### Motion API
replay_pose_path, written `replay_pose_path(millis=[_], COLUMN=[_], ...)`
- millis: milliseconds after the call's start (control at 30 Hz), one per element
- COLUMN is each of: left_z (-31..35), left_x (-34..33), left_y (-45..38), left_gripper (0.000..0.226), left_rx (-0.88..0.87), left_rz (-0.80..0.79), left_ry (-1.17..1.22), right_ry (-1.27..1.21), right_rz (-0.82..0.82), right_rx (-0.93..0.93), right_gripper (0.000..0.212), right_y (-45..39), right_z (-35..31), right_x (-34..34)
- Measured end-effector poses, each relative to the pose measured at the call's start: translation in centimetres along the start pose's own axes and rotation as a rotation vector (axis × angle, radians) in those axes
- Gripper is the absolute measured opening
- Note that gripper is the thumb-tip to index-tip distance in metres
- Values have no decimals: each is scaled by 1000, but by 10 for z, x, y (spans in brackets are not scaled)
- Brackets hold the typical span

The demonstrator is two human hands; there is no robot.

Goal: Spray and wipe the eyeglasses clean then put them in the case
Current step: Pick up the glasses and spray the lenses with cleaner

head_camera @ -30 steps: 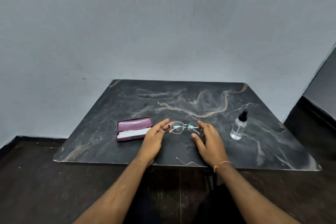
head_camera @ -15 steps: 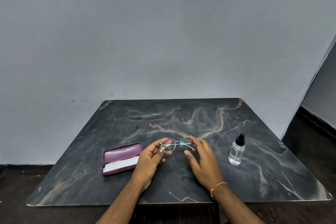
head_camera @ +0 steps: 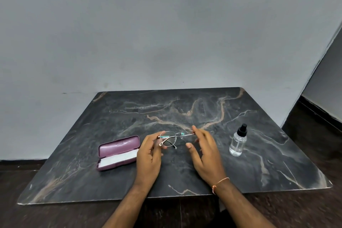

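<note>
Thin metal-framed eyeglasses [head_camera: 175,136] are held just above the middle of the dark marble table [head_camera: 185,176], temples folded. My left hand [head_camera: 150,155] pinches the left end of the frame. My right hand [head_camera: 204,152] holds the right end with its fingertips. An open purple glasses case [head_camera: 118,146] with a white cloth [head_camera: 118,159] inside lies on the table just left of my left hand. A small clear spray bottle [head_camera: 238,140] with a black nozzle stands upright to the right of my right hand.
The table's back edge meets a plain grey wall [head_camera: 166,33]. Dark floor [head_camera: 314,144] runs along the right side and in front of the near edge.
Both hands have closed on the eyeglasses and lifted them slightly off the table. The view has tilted, so the table sits lower in the frame.
</note>
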State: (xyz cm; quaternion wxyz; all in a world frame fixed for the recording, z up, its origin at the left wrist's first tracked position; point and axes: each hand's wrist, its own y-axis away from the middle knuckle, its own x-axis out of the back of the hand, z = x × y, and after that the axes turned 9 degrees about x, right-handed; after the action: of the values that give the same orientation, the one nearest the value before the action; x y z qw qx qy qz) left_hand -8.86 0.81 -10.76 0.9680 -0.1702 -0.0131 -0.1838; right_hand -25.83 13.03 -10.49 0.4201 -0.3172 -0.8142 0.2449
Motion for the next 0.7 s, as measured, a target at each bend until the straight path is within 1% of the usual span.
replay_pose_path(millis=[100,167,233,500,600,700], left_z=[-2,-1,1,2,2,3], left_x=[3,3,3,5,7,7], left_y=[1,2,3,6,5,6], left_gripper=[28,32,31,36,35,34], left_rx=[-95,-136,-164,-221,-222,-235], left_rz=[14,16,12,31,54,53], left_ry=[-84,-118,-145,-272,-277,-276], right_ry=[-17,-34,-49,-80,-45,-55], right_rz=[36,59,80,116,128,180], right_rx=[2,6,16,67,161,143], right_gripper=[61,61,61,59,65,74], right_y=[2,4,5,11,15,14], right_z=[-3,-4,-7,-15,-15,-15], right_x=[1,2,4,8,6,7])
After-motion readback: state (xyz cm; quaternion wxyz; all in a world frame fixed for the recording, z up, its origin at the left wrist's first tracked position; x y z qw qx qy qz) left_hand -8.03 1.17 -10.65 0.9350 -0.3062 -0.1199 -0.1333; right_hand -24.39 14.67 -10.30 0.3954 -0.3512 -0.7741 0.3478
